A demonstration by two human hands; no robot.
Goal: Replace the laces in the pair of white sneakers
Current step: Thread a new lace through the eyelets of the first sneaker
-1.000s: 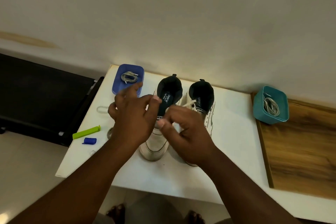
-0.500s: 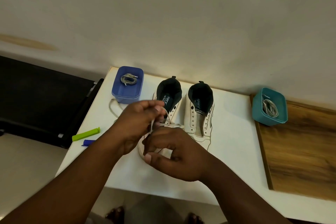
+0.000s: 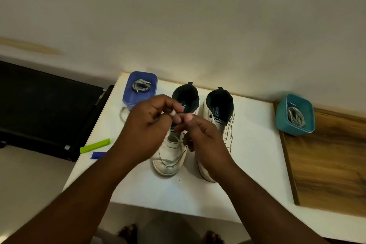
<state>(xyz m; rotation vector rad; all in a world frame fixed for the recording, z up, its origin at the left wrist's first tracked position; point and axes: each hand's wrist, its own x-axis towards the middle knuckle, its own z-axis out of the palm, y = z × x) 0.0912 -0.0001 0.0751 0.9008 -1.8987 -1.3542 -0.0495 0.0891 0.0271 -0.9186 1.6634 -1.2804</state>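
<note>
- Two white low-top sneakers with dark linings stand side by side at the centre of the frame on a white rectangular table [image 3: 255, 156], toes toward the lower edge.
- The left sneaker [image 3: 170, 159] carries a white lace [image 3: 179, 140] that runs up from its eyelets into the hands just above it.
- The left hand [image 3: 147, 127] is curled, thumb and forefinger pinching the white tip of the lace above the shoe's tongue.
- The right hand [image 3: 204, 136] has its fingers bent near the same lace, just beside the left hand; motion blur hides whether it grips the lace, so that cannot be told.
- The right sneaker [image 3: 219, 123] stands just to the right, eyelets bare, partly covered by the right wrist.
- A blue plastic tub [image 3: 139, 87] holding a grey lace sits at upper left of the table; a teal plastic tub [image 3: 295, 115] with another lace sits at right, on the edge of a brown wooden board [image 3: 326, 164].
- A green clip [image 3: 95, 145] and a small blue clip [image 3: 98, 154] lie at the table's left edge.
</note>
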